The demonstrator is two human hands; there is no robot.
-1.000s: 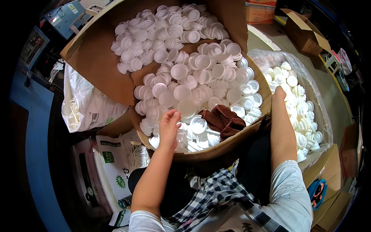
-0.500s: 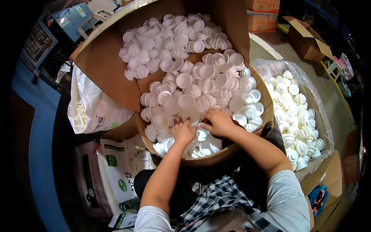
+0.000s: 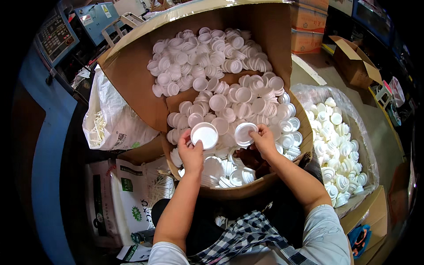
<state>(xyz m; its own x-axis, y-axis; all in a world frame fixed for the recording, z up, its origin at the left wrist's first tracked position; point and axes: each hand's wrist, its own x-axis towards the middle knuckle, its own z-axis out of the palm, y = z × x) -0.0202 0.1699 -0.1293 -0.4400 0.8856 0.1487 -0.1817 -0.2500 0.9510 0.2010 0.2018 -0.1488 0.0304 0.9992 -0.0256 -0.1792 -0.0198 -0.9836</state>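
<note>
My left hand point(image 3: 191, 154) is closed on a round white plastic cap point(image 3: 206, 135), its thumb over the near rim and the hollow side facing up. To the right, my right hand point(image 3: 264, 142) pinches a second round white plastic cap point(image 3: 243, 134) by its right edge. The two caps are held apart, above a heap of similar white caps point(image 3: 217, 102). That heap lies in a large cardboard box point(image 3: 132, 86), piled higher toward the back. Some caps in it are nested in stacks.
On the right stands a container lined with clear plastic point(image 3: 369, 145), full of stacked white caps. A white woven sack point(image 3: 106, 119) and printed bags point(image 3: 132, 194) are at the left, beside blue machinery point(image 3: 44, 119). Orange cartons point(image 3: 309, 26) and an open cardboard box point(image 3: 355, 62) stand behind.
Both hands were down in the near part of the heap. Now they are raised and apart, each with a white cap in it. The view has shifted slightly.
</note>
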